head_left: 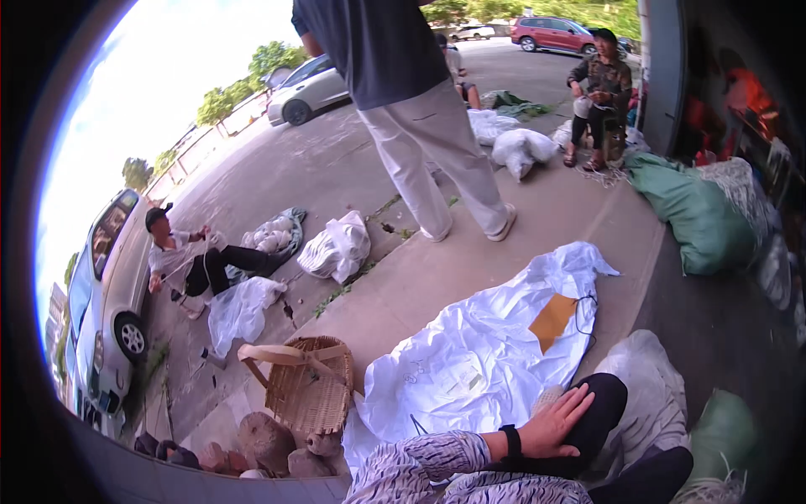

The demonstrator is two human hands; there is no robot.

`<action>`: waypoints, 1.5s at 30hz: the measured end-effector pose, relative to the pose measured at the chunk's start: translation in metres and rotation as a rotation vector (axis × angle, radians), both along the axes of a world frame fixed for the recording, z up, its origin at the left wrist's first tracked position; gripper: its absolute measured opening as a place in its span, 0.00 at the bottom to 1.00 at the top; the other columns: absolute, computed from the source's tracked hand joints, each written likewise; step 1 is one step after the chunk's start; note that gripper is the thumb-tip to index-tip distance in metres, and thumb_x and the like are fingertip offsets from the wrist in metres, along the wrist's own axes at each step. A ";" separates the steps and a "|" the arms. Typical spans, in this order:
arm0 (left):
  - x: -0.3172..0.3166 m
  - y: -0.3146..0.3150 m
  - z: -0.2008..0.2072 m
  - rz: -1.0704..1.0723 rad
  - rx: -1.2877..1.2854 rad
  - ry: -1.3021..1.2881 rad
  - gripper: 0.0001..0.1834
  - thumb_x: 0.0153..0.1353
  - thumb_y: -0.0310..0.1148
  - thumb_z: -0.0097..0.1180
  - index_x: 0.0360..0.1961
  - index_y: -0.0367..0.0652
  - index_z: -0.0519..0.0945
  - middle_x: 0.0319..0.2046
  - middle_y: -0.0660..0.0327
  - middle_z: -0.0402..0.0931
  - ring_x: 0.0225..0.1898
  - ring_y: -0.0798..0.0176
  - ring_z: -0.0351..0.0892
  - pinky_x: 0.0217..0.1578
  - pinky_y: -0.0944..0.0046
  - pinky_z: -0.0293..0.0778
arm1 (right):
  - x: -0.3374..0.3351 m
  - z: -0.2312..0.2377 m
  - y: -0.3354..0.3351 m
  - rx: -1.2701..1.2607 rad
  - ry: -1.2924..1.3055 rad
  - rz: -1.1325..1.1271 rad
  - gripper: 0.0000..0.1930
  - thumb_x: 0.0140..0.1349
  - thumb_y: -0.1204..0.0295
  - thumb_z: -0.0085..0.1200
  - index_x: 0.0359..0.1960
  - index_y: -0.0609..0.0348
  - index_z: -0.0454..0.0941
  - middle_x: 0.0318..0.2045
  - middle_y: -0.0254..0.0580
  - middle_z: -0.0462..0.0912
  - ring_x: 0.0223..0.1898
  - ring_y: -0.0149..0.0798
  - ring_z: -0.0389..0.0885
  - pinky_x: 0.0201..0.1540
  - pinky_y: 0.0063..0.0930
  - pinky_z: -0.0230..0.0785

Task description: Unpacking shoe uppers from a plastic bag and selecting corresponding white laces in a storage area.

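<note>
My left hand (550, 424) lies flat on my black-clad knee (606, 412), fingers stretched out and nothing in them. A black band (510, 441) circles that wrist, below a patterned sleeve (445, 454). My right hand does not show. Just beyond the left hand, a small whitish textured lump (546, 398) is partly covered by it. A large crumpled white sheet (445, 344) spreads over the ground in front of me. On it lie a flat brown piece (552, 322) like cardboard and a thin dark cord (590, 323).
A wicker basket (311, 395) stands left, beside stones (267, 441). White (642, 382) and green sacks (718, 437) crowd my right; a big green sack (693, 210) lies farther off. One person (420, 101) stands ahead; others sit (189, 260) handling white strands. Cars (113, 294) are parked beyond.
</note>
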State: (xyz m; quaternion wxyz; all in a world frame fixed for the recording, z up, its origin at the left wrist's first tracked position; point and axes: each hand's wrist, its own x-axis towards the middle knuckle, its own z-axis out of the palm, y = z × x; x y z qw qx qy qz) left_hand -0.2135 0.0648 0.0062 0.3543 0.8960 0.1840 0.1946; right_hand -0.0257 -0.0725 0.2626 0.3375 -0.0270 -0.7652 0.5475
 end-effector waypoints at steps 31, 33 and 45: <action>0.022 0.011 -0.022 -0.046 -0.079 -0.131 0.54 0.43 0.61 0.62 0.66 0.44 0.52 0.65 0.40 0.45 0.60 0.32 0.56 0.56 0.39 0.58 | 0.153 -0.210 -0.046 -0.131 -1.291 -1.325 0.23 0.57 0.68 0.56 0.53 0.65 0.70 0.53 0.61 0.69 0.55 0.58 0.66 0.59 0.42 0.57; 0.028 0.019 -0.013 -0.154 -0.208 -0.009 0.56 0.47 0.49 0.63 0.68 0.43 0.40 0.68 0.45 0.39 0.65 0.40 0.51 0.60 0.48 0.57 | 0.155 -0.215 -0.053 -0.117 -1.264 -1.399 0.23 0.57 0.67 0.55 0.53 0.65 0.70 0.53 0.61 0.69 0.56 0.58 0.66 0.59 0.43 0.57; 0.114 0.079 -0.121 -0.078 -0.787 0.176 0.46 0.59 0.70 0.29 0.60 0.38 0.66 0.56 0.48 0.68 0.58 0.50 0.66 0.60 0.60 0.56 | 0.152 -0.226 -0.084 -0.017 -1.205 -1.475 0.25 0.53 0.67 0.59 0.53 0.62 0.71 0.53 0.56 0.70 0.55 0.56 0.66 0.58 0.42 0.58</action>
